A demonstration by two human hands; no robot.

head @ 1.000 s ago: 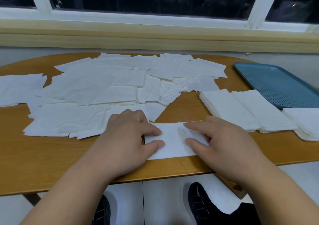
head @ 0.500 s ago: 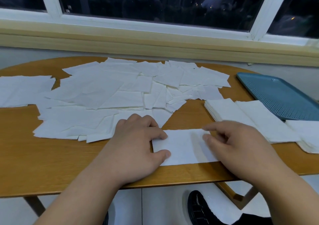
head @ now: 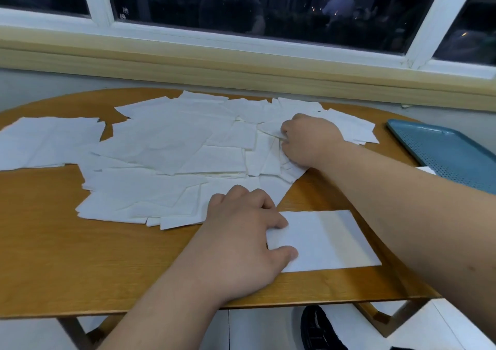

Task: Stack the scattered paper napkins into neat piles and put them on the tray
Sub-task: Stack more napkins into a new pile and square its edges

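At the table's near edge, the left hand presses loose fingers on one folded napkin while the right hand's fingers curl round some of the scattered napkins beyond, most yet to be stacked, none visible on the blue tray at right.

Head view looks down, close over table.

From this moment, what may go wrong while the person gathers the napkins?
1. The right hand grips into the overlapping scattered napkins; it may take several at once or crumple them.
2. The folded napkin lies near the table front edge, pressed only by the left hand; once released, the right forearm above it could sweep it off.
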